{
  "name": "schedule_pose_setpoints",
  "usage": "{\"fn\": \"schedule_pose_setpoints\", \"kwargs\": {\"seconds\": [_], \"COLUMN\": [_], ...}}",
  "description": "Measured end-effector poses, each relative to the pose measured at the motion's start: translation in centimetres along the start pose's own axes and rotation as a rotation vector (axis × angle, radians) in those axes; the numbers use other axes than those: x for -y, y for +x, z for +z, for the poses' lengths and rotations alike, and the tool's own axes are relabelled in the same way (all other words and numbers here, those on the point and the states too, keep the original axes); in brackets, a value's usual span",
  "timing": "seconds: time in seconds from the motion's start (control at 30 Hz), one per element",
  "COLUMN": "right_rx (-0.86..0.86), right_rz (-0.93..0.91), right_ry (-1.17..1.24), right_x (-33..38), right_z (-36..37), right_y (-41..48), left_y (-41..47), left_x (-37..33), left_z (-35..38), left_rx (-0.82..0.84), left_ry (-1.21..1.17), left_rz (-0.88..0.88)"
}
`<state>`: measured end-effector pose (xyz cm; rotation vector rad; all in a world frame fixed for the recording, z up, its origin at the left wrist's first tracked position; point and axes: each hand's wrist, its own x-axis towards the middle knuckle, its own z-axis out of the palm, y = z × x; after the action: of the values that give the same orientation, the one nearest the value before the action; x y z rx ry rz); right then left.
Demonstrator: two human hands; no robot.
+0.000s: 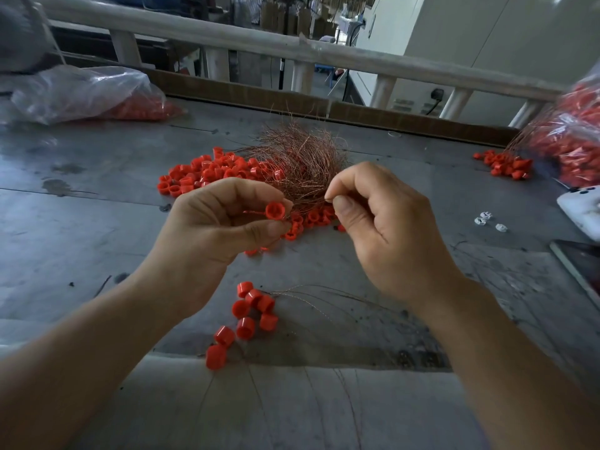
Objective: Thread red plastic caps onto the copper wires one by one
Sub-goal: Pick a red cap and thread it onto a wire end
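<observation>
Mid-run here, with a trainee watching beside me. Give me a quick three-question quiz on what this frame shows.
1. True or false: the left hand pinches a single red cap.
2. The right hand pinches: A) a thin wire; B) a white clip; C) a plastic bag.
3. Fill the gap: the loose cap pile lies against a tangled bundle of ___ wires.
Key: 1 true; 2 A; 3 copper.
</observation>
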<state>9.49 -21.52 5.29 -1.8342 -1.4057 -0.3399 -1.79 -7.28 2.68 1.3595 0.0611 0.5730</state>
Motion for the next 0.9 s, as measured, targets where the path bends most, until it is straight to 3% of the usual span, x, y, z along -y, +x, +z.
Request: {"fn": "schedule_pose_setpoints", "kwargs": {"seconds": [0.4, 0.73, 0.9], "right_rx": [0.023, -0.015, -0.008], "right_rz": [0.08, 0.109, 0.152], "right_ry": [0.189, 0.185, 0.209], "right_x": [0.5, 0.46, 0.22], "right_z": [0.45, 0.57, 0.55], "right_y": [-0.26, -0.22, -0.2], "left_y": [-0.32, -0.03, -0.26], "left_x": [-0.23, -0.32, -0.36], "left_z": [0.17, 0.24, 0.29], "left_rx": [-0.014, -0.056, -0.056], "left_ry": [0.089, -0.106, -0.036], "left_rz": [-0.038, -0.122, -0.11]}}
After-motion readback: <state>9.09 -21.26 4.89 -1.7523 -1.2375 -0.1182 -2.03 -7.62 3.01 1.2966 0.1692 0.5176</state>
